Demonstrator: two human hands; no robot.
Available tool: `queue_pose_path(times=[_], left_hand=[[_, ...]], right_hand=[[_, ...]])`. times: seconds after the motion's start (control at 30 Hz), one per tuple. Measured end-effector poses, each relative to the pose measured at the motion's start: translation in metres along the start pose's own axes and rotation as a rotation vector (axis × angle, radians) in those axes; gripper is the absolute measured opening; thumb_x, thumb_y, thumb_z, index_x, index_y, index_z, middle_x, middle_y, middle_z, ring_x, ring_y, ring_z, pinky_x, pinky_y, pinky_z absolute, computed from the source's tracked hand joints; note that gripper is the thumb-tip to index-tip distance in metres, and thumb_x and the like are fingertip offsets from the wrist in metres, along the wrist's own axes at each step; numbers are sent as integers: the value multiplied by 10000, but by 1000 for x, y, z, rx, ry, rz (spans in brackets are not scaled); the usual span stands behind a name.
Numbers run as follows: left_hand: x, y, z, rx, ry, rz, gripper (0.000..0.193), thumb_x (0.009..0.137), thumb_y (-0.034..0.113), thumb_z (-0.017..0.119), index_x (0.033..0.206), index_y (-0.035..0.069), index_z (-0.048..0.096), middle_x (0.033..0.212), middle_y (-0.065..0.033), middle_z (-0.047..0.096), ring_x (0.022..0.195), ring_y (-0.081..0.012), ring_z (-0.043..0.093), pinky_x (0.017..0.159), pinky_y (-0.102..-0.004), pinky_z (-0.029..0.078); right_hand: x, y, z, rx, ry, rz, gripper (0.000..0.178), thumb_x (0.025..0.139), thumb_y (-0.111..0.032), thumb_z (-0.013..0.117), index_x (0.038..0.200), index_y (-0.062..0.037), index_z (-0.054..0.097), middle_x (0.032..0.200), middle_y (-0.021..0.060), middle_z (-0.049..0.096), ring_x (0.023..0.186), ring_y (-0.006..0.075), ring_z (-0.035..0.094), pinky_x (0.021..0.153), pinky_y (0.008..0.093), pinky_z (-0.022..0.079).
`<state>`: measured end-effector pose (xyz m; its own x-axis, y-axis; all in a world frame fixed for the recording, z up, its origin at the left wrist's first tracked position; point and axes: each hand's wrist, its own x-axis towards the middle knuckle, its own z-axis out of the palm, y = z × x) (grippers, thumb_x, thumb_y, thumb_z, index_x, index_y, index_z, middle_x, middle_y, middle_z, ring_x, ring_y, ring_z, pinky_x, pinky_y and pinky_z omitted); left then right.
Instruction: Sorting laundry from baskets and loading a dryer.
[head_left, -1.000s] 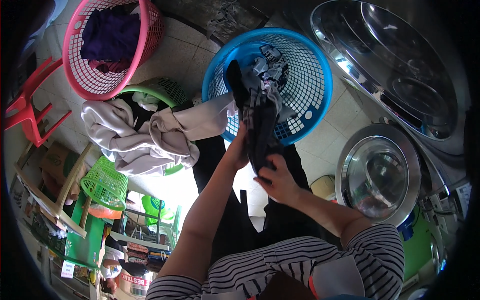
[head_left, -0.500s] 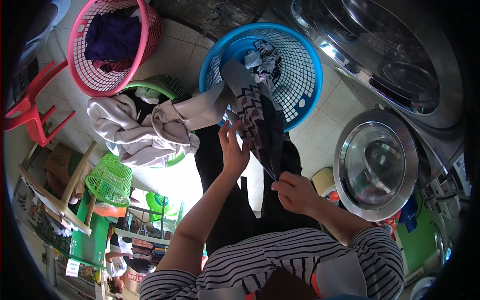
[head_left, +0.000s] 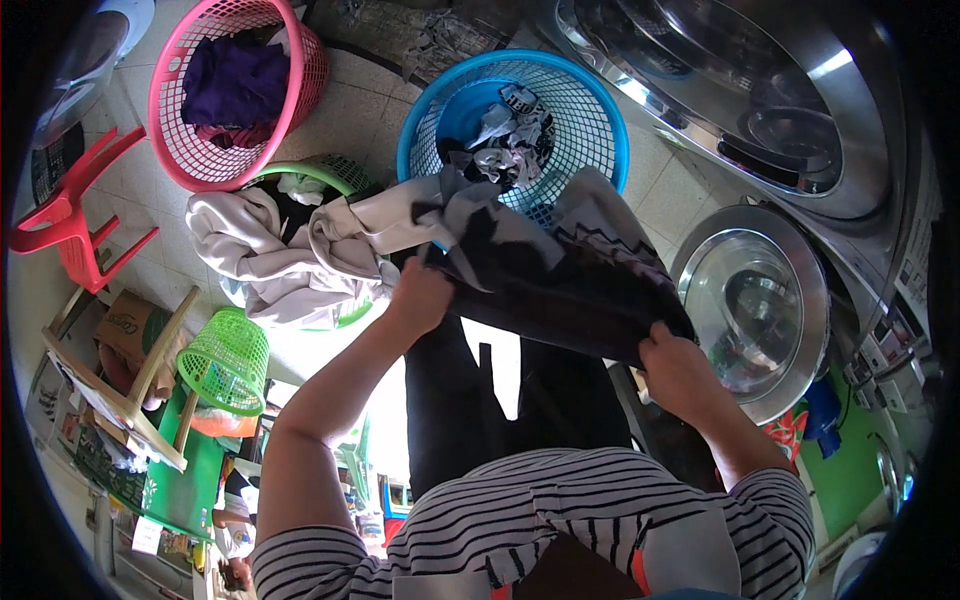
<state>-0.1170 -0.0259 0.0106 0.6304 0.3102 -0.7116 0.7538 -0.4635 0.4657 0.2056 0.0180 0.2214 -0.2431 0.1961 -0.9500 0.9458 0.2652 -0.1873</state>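
On my feed I have my left hand out in front, fingers curled into a grip, the left forearm slanting up and to the right from a clearly bent elbow. I hold my right hand well apart from it, slightly lower in view, its fingers bent in and gripping too, the right forearm reaching up and leftward
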Motion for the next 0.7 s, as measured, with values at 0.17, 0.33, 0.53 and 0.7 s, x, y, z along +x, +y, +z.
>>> queue_pose_path(times=[0.17,0.33,0.53,0.7], left_hand=[[-28,23,-15,-206,122,-381,447,729,120,648,1145,88,485,888,-93,636,829,-292,638,724,-425,464],[-45,43,1,-839,191,-412,1074,625,123,774,1439,107,72,1159,-241,542,956,-430,585,809,-452,502],[0,97,12,-1187,691,123,752,684,124,740,1346,98,383,1225,-214,418,1129,-371,477,965,-387,407],[-45,46,-51,-924,955,-145,360,768,165,679,1102,58,597,1066,-132,531,1021,-274,533,867,-349,447]], right_hand=[[14,41,49,-66,385,-39,208,708,-60,639,893,12,575,889,168,565,856,353,559,783,455,451],[29,5,26,378,600,-47,157,694,-59,630,832,-13,572,832,140,561,841,324,549,811,403,443],[51,-88,5,1126,227,-890,222,745,-120,681,913,-23,572,810,105,548,815,287,564,736,354,456],[88,-66,-3,1870,186,-595,277,887,-228,618,1049,-20,532,1012,72,530,867,137,556,777,275,460]])
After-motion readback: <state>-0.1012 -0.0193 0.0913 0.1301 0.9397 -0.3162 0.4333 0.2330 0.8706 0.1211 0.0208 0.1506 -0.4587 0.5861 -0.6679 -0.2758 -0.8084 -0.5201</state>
